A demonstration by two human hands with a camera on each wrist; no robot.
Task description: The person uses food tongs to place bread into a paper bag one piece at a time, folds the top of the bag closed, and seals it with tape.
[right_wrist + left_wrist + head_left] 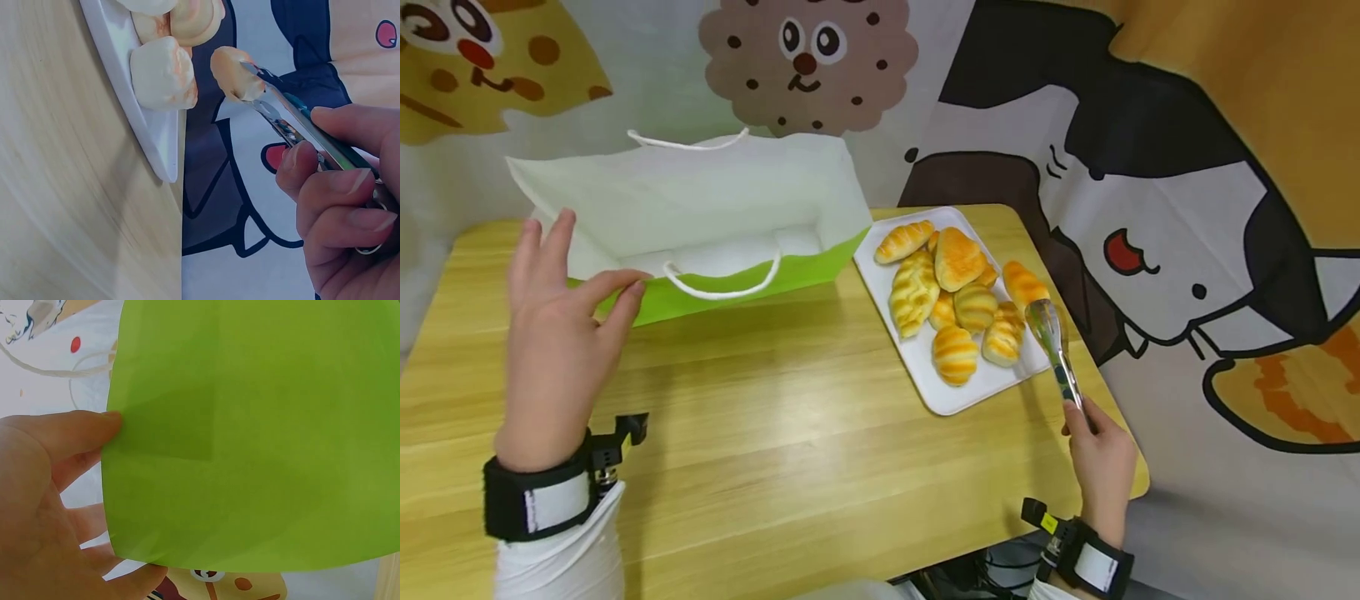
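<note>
My left hand [561,333] pinches the near rim of a green paper bag [745,292] between thumb and index finger, other fingers raised. The bag's white inside and white cord handles show in the head view; its green side [262,437] fills the left wrist view. My right hand [1101,454] grips metal tongs [1054,342]. Between the tips of the tongs is a bread roll [234,72], held above the right edge of a white tray [943,404]. Several other bread pieces [955,354] lie piled on that tray.
The wooden table [760,450] carries the bag at the back left and the tray at the right. Behind stands a cloth printed with cartoon characters [1165,250]. Dark cables [1007,571] show below the table's front edge.
</note>
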